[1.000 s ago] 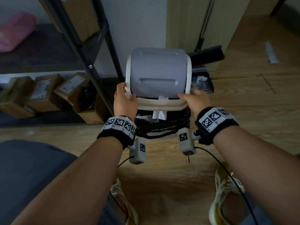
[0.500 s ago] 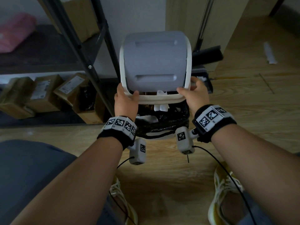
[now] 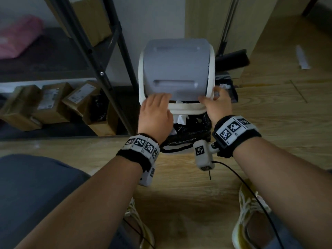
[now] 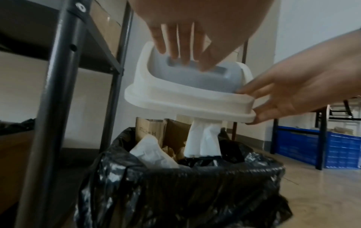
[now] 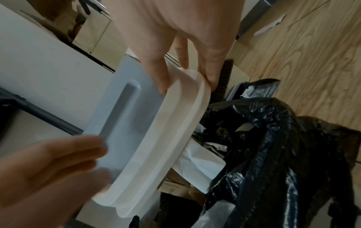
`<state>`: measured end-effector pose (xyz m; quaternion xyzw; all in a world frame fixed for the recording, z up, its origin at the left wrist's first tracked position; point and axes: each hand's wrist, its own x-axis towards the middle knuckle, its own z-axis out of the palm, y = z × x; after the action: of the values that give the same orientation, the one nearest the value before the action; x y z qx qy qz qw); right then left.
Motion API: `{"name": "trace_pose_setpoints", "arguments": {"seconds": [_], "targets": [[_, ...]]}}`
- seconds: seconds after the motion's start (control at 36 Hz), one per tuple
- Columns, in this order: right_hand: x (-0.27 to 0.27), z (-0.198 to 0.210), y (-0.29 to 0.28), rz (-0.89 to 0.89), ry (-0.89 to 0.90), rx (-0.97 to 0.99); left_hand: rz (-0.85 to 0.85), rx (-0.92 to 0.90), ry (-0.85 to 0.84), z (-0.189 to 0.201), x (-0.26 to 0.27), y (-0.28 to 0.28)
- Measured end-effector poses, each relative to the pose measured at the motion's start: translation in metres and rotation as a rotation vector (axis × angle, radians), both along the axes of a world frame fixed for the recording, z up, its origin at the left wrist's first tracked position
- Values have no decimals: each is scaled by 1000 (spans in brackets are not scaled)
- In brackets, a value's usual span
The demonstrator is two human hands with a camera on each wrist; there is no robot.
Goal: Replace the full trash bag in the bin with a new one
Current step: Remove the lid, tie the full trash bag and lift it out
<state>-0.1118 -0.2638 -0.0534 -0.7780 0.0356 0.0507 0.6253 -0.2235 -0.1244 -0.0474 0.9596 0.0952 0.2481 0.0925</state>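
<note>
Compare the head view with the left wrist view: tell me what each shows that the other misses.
Only the head view shows the yellow shoes, the wrist bands and the parcels under the shelf.

Only the left wrist view shows the air gap between the raised lid and the bin, the cardboard standing in the trash, and blue crates beyond.

Both show the left hand flat on the grey flap, the right hand gripping the lid's rim, the black bag and white tissue.

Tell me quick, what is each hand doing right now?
Left hand: open, straight fingers resting on the grey flap of the bin lid.
Right hand: pinching the lid's white rim, lid lifted above the bag.
</note>
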Motion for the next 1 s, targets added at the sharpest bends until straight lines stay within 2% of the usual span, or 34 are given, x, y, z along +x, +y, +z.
{"name": "trace_pose_setpoints", "arguments": {"seconds": [0.14, 0.22, 0.39, 0.44, 0.61, 0.75, 0.86, 1.0], "targets": [[-2, 2, 0, 6, 13, -9, -131, 126, 189, -5, 5, -9], [-3, 2, 0, 20, 22, -20, -121, 148, 278, -1, 10, -8], [-5, 1, 0, 34, 33, -30, -92, 123, 352, 1, 15, -1], [-5, 2, 0, 30, 35, -30, -79, 104, 320, 0, 14, 0], [-4, 6, -2, 25, 27, -4, -23, 116, 83, 0, 5, 4], [-2, 12, -12, 0, 20, 19, 118, 83, -66, 4, 3, 6], [0, 20, -27, -21, 20, 26, 199, -51, -104, 10, 6, 2], [10, 26, -56, -43, 35, 15, 185, -345, -62, 20, 20, -14]]}}
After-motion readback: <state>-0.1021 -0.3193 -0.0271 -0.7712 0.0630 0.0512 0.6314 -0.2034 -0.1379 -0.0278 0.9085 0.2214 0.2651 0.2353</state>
